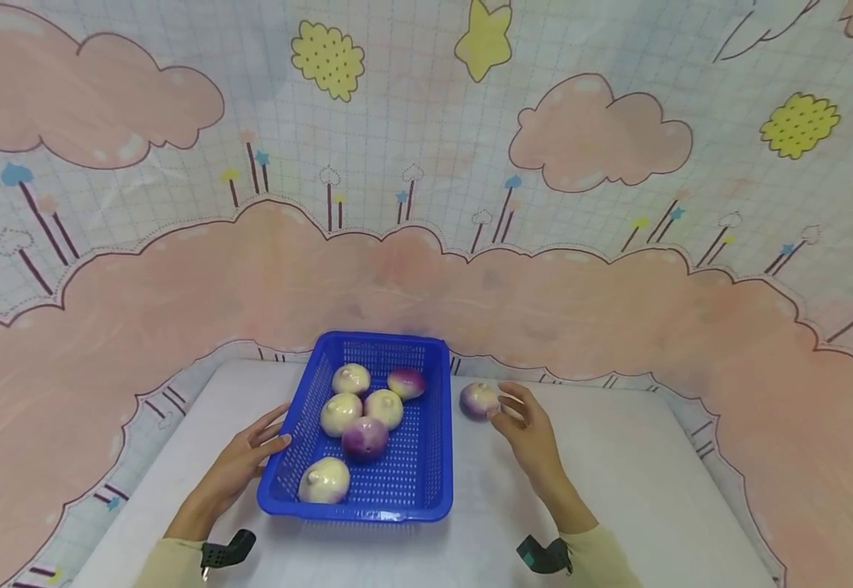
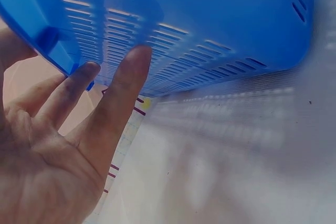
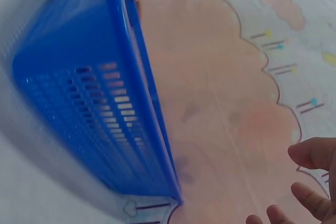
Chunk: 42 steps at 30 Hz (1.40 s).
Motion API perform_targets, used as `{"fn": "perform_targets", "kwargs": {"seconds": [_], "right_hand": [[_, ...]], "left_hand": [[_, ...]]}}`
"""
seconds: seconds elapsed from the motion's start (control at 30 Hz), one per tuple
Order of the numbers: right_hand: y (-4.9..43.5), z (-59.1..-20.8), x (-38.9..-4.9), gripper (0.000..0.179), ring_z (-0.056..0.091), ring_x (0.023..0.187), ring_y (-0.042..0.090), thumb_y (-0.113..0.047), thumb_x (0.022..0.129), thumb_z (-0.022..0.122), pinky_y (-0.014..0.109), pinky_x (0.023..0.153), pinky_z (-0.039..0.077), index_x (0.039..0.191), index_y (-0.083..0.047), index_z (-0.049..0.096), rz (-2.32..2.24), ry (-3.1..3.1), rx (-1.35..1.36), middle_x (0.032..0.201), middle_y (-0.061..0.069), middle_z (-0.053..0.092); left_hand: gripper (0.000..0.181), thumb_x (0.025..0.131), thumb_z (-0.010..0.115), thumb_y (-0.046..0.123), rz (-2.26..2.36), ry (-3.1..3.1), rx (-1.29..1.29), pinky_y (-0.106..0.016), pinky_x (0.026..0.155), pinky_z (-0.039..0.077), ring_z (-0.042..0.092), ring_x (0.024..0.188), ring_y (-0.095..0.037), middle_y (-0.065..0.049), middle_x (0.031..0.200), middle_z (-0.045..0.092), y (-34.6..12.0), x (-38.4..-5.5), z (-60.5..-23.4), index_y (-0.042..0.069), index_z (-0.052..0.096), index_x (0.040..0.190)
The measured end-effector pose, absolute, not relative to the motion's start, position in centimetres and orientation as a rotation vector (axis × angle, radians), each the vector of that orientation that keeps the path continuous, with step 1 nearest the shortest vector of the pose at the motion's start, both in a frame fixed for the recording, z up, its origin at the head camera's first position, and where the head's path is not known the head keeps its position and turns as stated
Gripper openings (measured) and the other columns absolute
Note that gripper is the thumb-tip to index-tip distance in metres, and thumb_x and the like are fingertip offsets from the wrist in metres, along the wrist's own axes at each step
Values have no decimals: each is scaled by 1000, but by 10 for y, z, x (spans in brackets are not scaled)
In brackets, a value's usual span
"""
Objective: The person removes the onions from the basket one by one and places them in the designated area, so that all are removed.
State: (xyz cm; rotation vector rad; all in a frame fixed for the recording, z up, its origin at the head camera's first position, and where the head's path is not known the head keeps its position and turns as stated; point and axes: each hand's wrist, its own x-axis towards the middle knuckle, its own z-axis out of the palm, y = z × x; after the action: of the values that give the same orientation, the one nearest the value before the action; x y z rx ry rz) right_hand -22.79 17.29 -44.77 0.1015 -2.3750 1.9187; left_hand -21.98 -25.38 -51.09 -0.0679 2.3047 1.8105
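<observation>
A blue plastic basket with slotted walls holds several round white-and-purple vegetables that look like turnips, among them a purple one and a pale one. At its left side is my left hand, fingers fairly straight, fingertips and thumb against the rim and outer wall. To the right of the basket, one more turnip lies on the table. Close by its right side, my right hand has its fingers spread and loosely bent. In the right wrist view those fingers hold nothing visible, and the turnip is out of sight.
The white table carries the basket and the lone turnip. Behind it hangs a patterned cloth with pink clouds, yellow shapes and stars. Each wrist bears a dark strapped device.
</observation>
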Motion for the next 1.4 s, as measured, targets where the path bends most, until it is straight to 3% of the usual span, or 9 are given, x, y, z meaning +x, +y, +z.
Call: {"fn": "perform_targets", "kwargs": {"seconds": [0.3,0.5,0.7,1.03,1.4], "right_hand": [[144,-456,-220,43,49,125,24,-15,84,68,30,93,50,123,-24,54,1996,-2343,166,140,1,46],[126,-452,-216,46,46,129,28,-16,84,67,37,99,48,127,-17,52,2088,-2289,239,140,4,46],[109,-447,-211,47,46,130,25,-21,84,67,41,101,47,128,-21,50,2124,-2332,309,141,1,43],[85,-449,-208,49,45,129,32,-22,85,67,45,97,48,130,-19,49,2126,-2428,450,137,9,48],[52,-459,-208,52,47,128,35,-27,83,69,50,96,47,130,-24,50,2035,-2705,618,140,9,47]], "left_hand": [[69,90,57,39,1798,2328,-77,-52,93,49,47,128,-39,-17,152,30,-255,-219,-512,29,22,148],[68,90,57,40,1795,2335,-82,-53,94,48,46,128,-39,-16,152,30,-256,-219,-512,30,23,148],[70,89,58,42,1797,2324,-75,-53,94,48,45,129,-40,-16,152,29,-255,-220,-514,31,22,148],[72,87,59,45,1787,2332,-80,-51,93,49,45,129,-39,-15,151,32,-255,-223,-514,31,23,148],[71,87,59,45,1796,2329,-98,-54,95,47,45,129,-39,-15,152,32,-253,-222,-515,32,23,148]]}}
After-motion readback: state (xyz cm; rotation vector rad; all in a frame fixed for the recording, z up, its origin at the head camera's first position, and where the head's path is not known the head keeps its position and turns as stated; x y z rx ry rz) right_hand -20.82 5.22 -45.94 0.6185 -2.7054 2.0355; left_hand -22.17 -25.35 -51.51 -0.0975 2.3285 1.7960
